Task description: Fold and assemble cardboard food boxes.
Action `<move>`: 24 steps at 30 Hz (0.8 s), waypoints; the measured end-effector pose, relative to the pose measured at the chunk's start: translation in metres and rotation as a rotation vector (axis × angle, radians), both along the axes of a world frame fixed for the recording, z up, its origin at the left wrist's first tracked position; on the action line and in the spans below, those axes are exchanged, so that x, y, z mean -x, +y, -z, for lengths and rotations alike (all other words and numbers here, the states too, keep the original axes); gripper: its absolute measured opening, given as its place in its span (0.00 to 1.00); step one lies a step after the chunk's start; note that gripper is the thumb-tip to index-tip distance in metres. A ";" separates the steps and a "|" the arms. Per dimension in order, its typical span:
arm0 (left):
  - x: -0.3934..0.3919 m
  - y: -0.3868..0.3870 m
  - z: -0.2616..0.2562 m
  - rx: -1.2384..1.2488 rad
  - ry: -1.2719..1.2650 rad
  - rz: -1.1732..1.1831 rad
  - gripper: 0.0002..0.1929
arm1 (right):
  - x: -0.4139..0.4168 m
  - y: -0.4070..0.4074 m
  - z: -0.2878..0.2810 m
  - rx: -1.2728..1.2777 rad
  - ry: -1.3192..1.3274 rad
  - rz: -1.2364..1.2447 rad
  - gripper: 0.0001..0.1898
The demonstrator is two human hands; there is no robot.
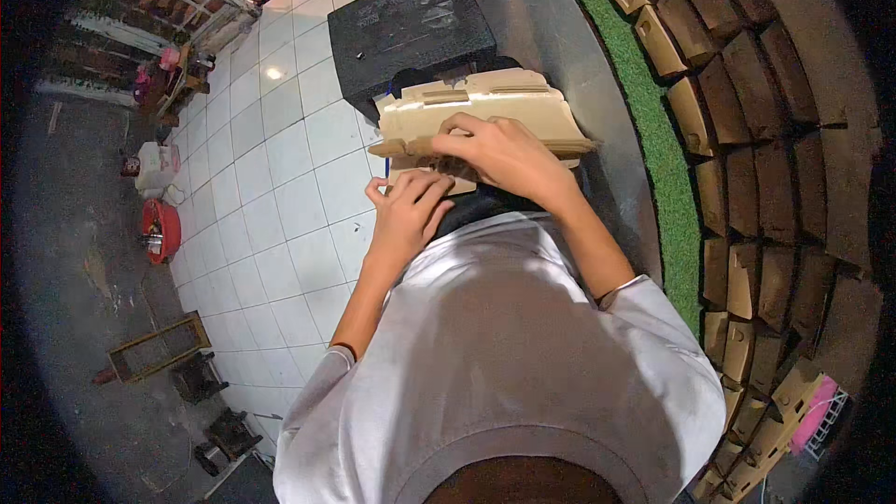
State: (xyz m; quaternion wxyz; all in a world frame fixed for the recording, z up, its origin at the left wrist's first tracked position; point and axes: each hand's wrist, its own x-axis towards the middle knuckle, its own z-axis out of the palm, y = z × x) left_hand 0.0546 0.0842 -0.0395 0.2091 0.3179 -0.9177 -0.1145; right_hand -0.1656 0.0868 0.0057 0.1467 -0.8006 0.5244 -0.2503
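Note:
A stack of flat, die-cut brown cardboard pieces (483, 108) lies across the person's lap, with folded flaps and tabs along its far side. My right hand (490, 147) rests over the near folded edge, its thumb and index finger close together on the cardboard. Lower and to the left, my left hand (414, 201) lies with bent, spread fingers on a near cardboard flap (464, 186). Whether either hand grips the cardboard is hard to tell. A narrow blue edge shows beside the cardboard at its left. The parts under my fingers are hidden.
A black box-like block (413, 31) stands just beyond the cardboard on white floor tiles (280, 140). To the right run a strip of green artificial turf (647, 112) and rows of folded cardboard boxes (749, 70). A red basin (162, 231) and small dark stools (234, 434) are at the left.

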 end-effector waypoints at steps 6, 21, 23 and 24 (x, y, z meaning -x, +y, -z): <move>-0.004 -0.007 0.000 -0.070 -0.133 0.020 0.17 | 0.003 0.003 0.011 -0.056 0.122 -0.054 0.11; 0.003 -0.030 -0.019 -0.470 0.125 -0.106 0.07 | 0.008 0.005 0.001 -0.148 0.072 -0.119 0.17; 0.004 -0.030 -0.022 -0.456 0.130 -0.110 0.07 | 0.009 0.004 0.004 -0.145 0.062 -0.124 0.17; 0.005 -0.029 -0.023 -0.443 0.135 -0.116 0.07 | 0.008 0.003 0.007 -0.120 0.071 -0.109 0.15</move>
